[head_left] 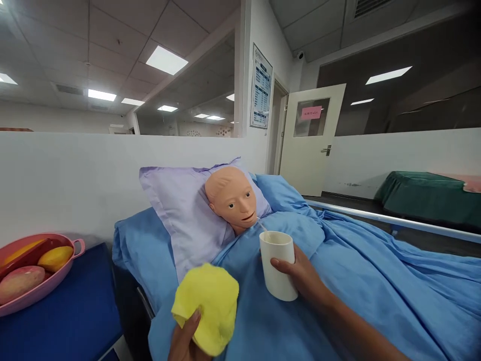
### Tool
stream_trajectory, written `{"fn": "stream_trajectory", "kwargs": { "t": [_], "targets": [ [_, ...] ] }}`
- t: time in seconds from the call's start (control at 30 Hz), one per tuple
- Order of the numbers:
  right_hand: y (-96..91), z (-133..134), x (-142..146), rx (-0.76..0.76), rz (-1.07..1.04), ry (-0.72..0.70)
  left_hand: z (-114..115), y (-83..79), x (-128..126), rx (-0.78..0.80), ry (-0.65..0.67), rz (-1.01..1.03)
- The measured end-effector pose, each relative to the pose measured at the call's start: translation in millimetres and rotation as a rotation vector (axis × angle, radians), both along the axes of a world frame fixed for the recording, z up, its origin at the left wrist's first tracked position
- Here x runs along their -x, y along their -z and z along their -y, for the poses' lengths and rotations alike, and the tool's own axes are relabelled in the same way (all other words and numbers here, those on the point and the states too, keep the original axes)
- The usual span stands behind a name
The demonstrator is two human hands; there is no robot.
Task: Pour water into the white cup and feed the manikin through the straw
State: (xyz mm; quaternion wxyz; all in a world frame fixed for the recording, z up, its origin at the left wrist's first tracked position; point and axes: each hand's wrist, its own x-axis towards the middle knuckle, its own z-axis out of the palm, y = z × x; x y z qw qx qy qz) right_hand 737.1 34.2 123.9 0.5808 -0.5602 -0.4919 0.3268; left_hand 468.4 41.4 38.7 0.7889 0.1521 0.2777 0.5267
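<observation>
A white cup [276,273] is gripped by my right hand [300,276], its thumb across the front of the wall. From the cup's rim a thin clear straw [262,225] slants up toward the mouth of a patient mannequin [230,198]. I cannot tell whether the straw touches the lips. My left hand [188,338] pinches a folded yellow cloth [210,303], held lower and to the left of the cup. The mannequin's head lies tilted on a lilac pillow [176,210], with a blue quilt [356,281] drawn up to its chin.
At the left, a pink basket [62,281] of fruit stands on a dark blue bedside surface [82,306]. A pale bed rail [413,223] runs along the far side. Behind are an open door [308,165] and a green-covered bed [424,198].
</observation>
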Motion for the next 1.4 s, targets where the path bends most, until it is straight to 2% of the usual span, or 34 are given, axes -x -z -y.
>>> {"fn": "stream_trajectory", "kwargs": {
  "t": [0.1, 0.17, 0.27, 0.33, 0.43, 0.57, 0.93, 1.17, 1.4],
  "targets": [
    [-3.2, -8, -4, -0.008, -0.01, -0.003, -17, -33.9, -38, 0.002, -0.083, 0.044],
    [-2.8, -12, -5, -0.02, -0.016, -0.011, -29, -56.7, -61, -0.056, -0.1, 0.059],
    [-1.5, -16, -6, -0.029, -0.026, -0.031, -50, -73.8, -89, -0.139, -0.085, 0.075],
    [-2.0, -19, -7, -0.032, -0.033, -0.042, -65, -70.5, -102, -0.136, -0.047, 0.091],
    [-3.0, -21, -7, -0.029, -0.048, -0.061, -81, -54.6, -111, -0.062, 0.03, 0.162],
    [1.1, -22, -8, -0.014, -0.097, -0.076, -84, -39.9, -111, -0.042, 0.07, 0.242],
    [5.3, -32, -9, -0.006, -0.194, -0.117, -87, -28.1, -111, -0.096, 0.14, 0.293],
    [16.7, -34, -14, 0.029, -0.277, -0.153, -87, -23.7, -112, -0.165, 0.094, 0.241],
    [25.1, -35, -21, 0.021, -0.281, -0.209, -84, -26.0, -115, -0.209, 0.049, 0.187]
  ]
}}
